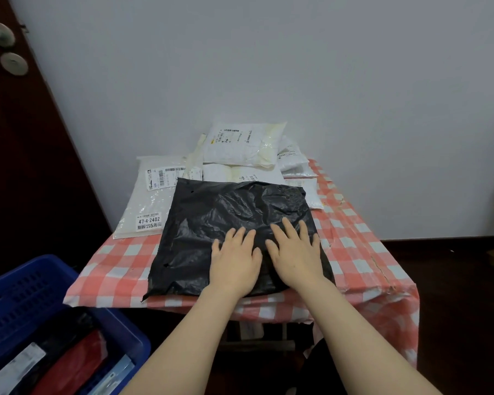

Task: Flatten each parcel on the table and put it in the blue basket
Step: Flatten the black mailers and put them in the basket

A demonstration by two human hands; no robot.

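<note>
A person stood at a small worktop [362, 243] covered with a red-and-white checked cloth. A black plastic parcel [226, 223] lay at the front of it, wrinkled and slightly puffed toward the far right corner. Both hands rested flat on its near right part, side by side: the left hand [234, 260] and the right hand [294, 252] each had straight, spread fingers and held nothing. Behind the black parcel lay a large white parcel [146, 206] with printed labels, and a heap of further white parcels [246, 149] was stacked against the wall. The blue basket [38, 309] sat low at the left, already holding some black and red parcels.

The flattening probably wanted firm, even palm pressure, sweeping outward from the middle toward the edges so trapped air could escape, with extra attention to that crumpled far corner.
</note>
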